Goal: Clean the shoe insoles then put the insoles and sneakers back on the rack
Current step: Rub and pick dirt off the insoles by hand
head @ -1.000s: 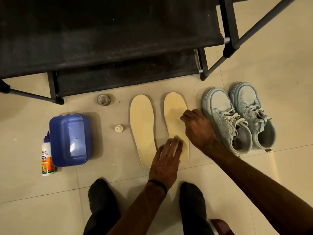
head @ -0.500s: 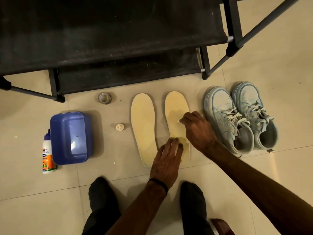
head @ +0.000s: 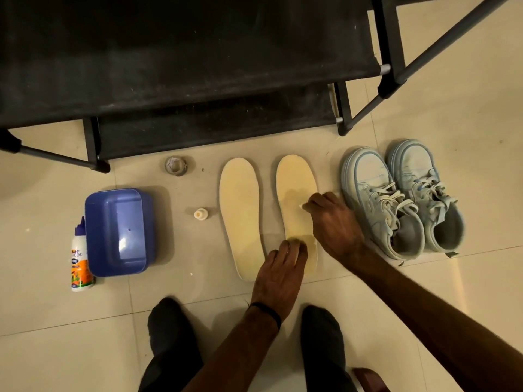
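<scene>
While we are crouching over the tiled floor (head: 467, 114), our left hand (head: 278, 274) is lying flat with straight fingers on the heel end of the right-hand insole (head: 295, 199), pressing it down against the tile. Our right hand (head: 335, 224) is curling its fingers around a small white scrap (head: 301, 206), perhaps a wipe or cloth, though we cannot tell which, and is holding it against the middle of that same insole, near its right edge. The middle of this insole is showing a darker, damp-looking patch.

The other insole (head: 240, 216) is lying just beside it on the left, parallel, toes pointing toward the rack (head: 184, 60), and neither hand is touching it. The two insoles are lying apart with a narrow strip of tile between them.

The pair of pale blue sneakers (head: 402, 196) is standing on the floor just to the right of our right hand, side by side and touching, toes toward the rack, laces loose. The black rack is standing beyond everything, its dark fabric shelves filling the top of the view.

To the left we are seeing a small white cap (head: 201, 214) near the left insole, a blue plastic tub (head: 119, 232) farther left, and a white bottle (head: 80, 257) with an orange label lying against the tub's left side. A small round greyish object (head: 176, 165) is sitting near the rack's foot. Our dark-clad legs (head: 169, 343) are showing at the bottom, and a dark band (head: 267, 309) is circling our left wrist.
</scene>
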